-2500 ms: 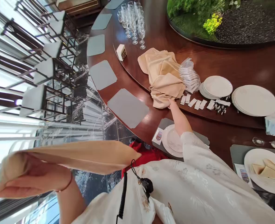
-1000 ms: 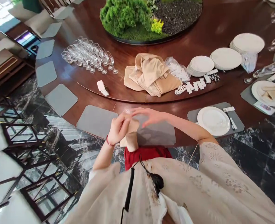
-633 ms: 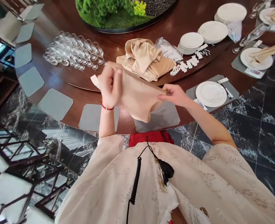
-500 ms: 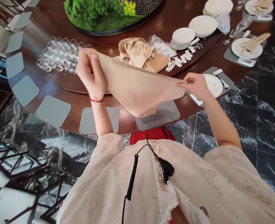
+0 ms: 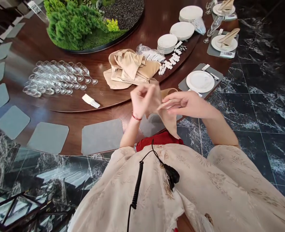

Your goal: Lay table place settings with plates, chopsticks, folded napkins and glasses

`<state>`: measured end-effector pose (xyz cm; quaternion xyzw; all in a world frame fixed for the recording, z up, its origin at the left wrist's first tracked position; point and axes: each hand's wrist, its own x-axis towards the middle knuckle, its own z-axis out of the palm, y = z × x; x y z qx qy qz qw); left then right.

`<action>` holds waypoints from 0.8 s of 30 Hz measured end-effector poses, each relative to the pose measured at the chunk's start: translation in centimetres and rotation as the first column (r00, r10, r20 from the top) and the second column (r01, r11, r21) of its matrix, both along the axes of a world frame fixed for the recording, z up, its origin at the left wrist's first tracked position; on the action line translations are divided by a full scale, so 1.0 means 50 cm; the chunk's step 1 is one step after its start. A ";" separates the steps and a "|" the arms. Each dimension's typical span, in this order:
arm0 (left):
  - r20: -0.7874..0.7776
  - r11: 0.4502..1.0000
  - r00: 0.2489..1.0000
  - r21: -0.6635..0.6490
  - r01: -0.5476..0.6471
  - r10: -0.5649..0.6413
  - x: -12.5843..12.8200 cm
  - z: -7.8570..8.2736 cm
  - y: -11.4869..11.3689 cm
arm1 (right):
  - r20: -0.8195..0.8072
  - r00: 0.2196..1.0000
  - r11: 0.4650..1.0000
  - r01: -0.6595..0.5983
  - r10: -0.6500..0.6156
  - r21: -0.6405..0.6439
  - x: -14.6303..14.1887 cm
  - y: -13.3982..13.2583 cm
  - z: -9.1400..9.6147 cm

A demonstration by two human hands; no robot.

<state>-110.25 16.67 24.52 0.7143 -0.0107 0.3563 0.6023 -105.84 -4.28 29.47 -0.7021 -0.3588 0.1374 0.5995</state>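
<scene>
A beige cloth napkin hangs in gathered folds between my hands, above the table's near edge. My left hand is closed around its upper part, and a red string circles that wrist. My right hand lies against the napkin from the other side, its long fingers fairly straight and pinching the cloth; motion blur softens the fingertips. Below them is a grey placemat, partly covered. Beyond my hands lies a pile of folded beige napkins.
Many stemmed glasses lie at the left, near a white packet. White plate stacks stand by small white rests. A plate sits on a placemat at the right. A planted centrepiece fills the middle.
The napkin was stretched wide between my hands; now it is bunched and hanging down. My hands have come close together, the left moving right. My view has turned somewhat.
</scene>
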 end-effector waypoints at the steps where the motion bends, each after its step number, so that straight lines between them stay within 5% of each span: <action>1: -0.028 0.998 0.998 -0.037 0.057 -0.058 -0.007 -0.002 -0.032 | -0.007 1.000 1.000 -0.016 0.016 -0.001 -0.013 0.016 0.002; 6: -0.069 0.970 0.974 -0.131 0.205 -0.216 -0.029 0.002 -0.095 | 0.031 0.977 0.977 0.208 -0.209 0.043 -0.021 0.029 -0.005; 11: -0.045 0.972 0.972 -0.064 0.227 -0.231 -0.024 0.018 -0.116 | 0.093 0.925 0.930 0.362 -0.367 0.071 -0.001 0.002 -0.023; 24: -0.127 0.990 0.982 -0.033 0.134 -0.137 0.015 -0.005 -0.156 | 0.040 0.955 0.956 0.293 -0.294 0.031 0.066 -0.026 -0.042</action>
